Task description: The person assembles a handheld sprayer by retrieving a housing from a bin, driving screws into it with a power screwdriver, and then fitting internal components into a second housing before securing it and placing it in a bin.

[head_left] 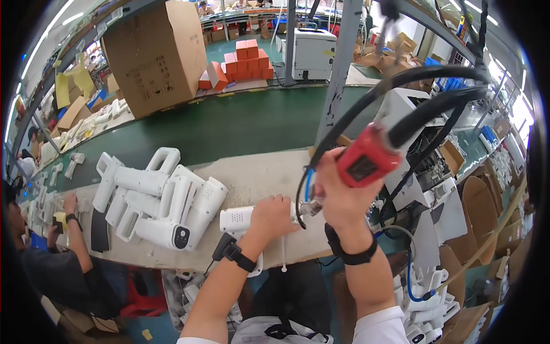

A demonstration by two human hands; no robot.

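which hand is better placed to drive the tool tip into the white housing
Right. The right hand already grips the red power screwdriver with its tip at the white housing, which the left hand steadies.

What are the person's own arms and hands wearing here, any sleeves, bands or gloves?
Both hands are bare, no gloves. The left hand has a black wrist strap with a small black box attached. The right hand has a wider black wristband. White short sleeves show at the lower edge; the forearms are uncovered.
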